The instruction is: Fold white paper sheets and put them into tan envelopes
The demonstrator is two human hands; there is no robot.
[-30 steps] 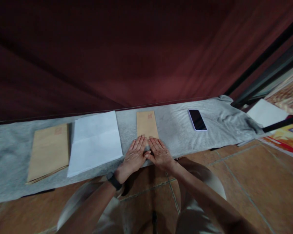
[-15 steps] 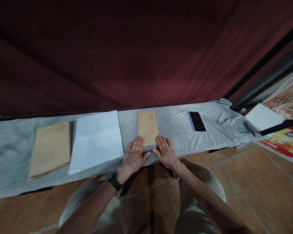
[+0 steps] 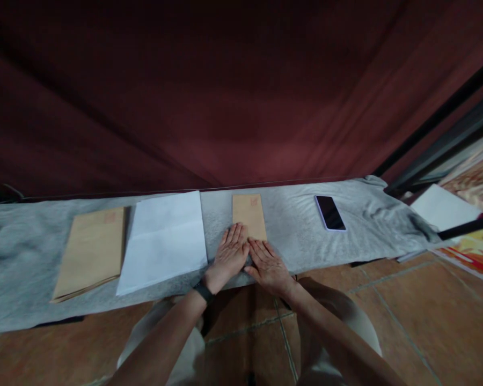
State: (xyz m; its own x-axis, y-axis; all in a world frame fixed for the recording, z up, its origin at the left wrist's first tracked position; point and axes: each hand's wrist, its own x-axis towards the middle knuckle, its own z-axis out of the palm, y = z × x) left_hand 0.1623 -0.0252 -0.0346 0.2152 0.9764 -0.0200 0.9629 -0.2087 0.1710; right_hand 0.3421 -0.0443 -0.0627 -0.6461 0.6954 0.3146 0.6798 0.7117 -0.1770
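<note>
A small brown envelope with a faint red print at its top right lies flat on a grey cloth. My left hand rests flat over its lower left part, fingers stretched out and pointing away from me. Against it, on the lower right part, lies my right hand, also flat with straight fingers. The fingertips of both hands nearly meet on the paper, and the envelope's near edge is hidden under them. A dark watch sits on my left wrist.
Left of my hands lie white paper sheets, then a stack of larger brown envelopes. To the right is a phone in a lilac case. A dark red curtain hangs behind the cloth; a black frame bar stands at far right.
Both hands have slid inward onto the envelope from its lower corners, and now lie close together. The envelope stays in place between the paper and the phone. The view has shifted slightly.
</note>
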